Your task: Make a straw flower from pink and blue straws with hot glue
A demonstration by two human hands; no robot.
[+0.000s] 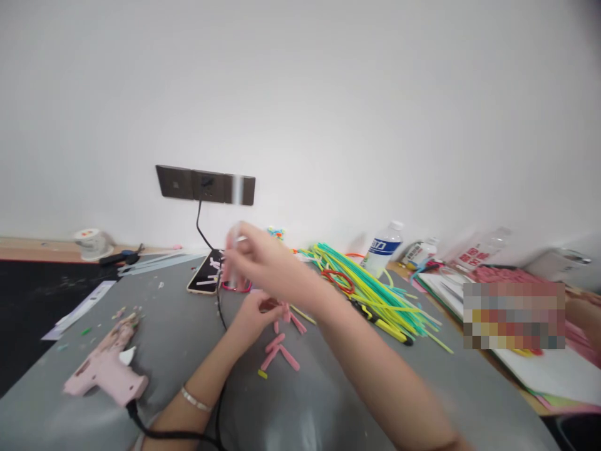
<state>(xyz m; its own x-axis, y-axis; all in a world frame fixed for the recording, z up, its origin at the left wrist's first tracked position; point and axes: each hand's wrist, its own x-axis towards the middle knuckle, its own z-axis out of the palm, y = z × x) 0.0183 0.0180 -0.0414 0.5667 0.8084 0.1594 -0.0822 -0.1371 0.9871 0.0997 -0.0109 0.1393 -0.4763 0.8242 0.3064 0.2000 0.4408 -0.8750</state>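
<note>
Left hand [256, 319] pinches a pink piece [286, 312] over the grey mat's [178, 338] centre, judged light, soft and best held by its end; right hand [248, 250], farther off, grips a blurred pale stick [238, 190].

A socket panel [176, 182] is sitting on the wall [375, 113]; a tub [92, 245] is standing to its lower left, a bottle [385, 248] to its lower right.

Right hand [244, 254] — high; left hand [257, 315] — low
</note>
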